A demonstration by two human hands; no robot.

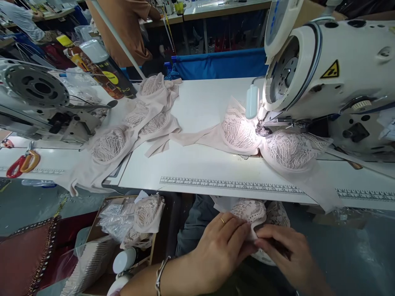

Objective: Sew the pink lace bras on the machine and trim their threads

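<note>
Over my lap, below the table's front edge, a pale pink lace bra (249,210) is bunched between my hands. My left hand (220,242), with a ring and a bracelet, pinches its edge. Close beside it, my right hand (285,250) grips the same edge between thumb and fingers. Part of the bra is hidden behind my hands. On the table another lace bra (286,150) lies under the needle area of the white sewing machine (333,70), lit by its lamp. One end of it hangs over the front edge.
More lace bras (108,146) lie heaped on the left, beside a second machine (37,94). Scissors (23,163), a spray can (105,65) and a ruler strip (231,184) are on the table. A carton (95,224) with bagged pieces stands below. Another person (123,28) is behind.
</note>
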